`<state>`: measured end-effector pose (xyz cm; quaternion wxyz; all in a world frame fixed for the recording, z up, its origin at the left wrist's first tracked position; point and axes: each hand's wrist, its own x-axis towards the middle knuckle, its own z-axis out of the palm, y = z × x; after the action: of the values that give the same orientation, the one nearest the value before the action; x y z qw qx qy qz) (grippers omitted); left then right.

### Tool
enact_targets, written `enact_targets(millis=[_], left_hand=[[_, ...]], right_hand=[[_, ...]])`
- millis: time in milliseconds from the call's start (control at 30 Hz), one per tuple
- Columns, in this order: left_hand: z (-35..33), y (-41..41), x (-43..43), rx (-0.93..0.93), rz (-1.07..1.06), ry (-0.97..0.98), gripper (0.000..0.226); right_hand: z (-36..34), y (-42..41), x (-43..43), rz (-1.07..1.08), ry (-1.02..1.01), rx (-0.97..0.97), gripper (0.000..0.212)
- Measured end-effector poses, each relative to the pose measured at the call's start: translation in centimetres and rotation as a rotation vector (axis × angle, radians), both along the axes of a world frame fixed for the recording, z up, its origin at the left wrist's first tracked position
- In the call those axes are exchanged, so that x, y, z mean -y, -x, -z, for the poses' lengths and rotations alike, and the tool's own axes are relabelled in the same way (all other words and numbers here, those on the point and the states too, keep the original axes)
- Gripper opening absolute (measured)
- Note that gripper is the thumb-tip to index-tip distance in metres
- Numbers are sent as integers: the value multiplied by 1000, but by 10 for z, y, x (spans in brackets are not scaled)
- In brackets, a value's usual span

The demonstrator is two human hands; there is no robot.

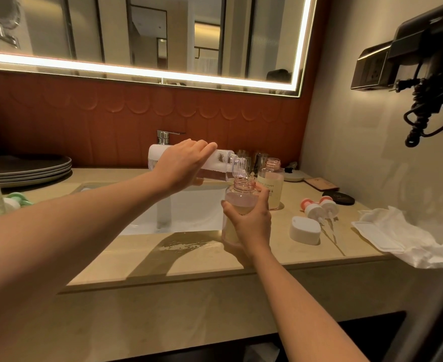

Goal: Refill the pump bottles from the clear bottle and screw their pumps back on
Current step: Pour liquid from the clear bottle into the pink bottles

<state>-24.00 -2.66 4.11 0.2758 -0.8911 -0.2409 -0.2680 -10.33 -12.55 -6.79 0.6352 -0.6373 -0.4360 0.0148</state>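
Observation:
My left hand [182, 165] grips the clear bottle [221, 165], tipped on its side with its open neck over the mouth of a pump bottle [237, 202]. My right hand [251, 220] holds that pump bottle upright at the sink's right edge; it holds pale liquid and has no pump. A second open pump bottle [270, 184] with a printed label stands just behind it. Two pumps [319, 207] with white and pink collars lie on the counter to the right. A white cap [305, 229] sits in front of them.
The sink [189, 215] and its tap [164, 138] lie behind my left arm. Dark plates [32, 169] are stacked at the left. A white cloth [403, 239] hangs over the counter's right edge. A hair dryer [424, 74] hangs on the right wall.

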Motion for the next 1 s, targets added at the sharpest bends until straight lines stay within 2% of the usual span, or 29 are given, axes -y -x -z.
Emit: enact_targets(millis=[1000], left_hand=[[-2,-1,-3,-11,6,0,71]], right_hand=[[0,0,0,21,6,36,76]])
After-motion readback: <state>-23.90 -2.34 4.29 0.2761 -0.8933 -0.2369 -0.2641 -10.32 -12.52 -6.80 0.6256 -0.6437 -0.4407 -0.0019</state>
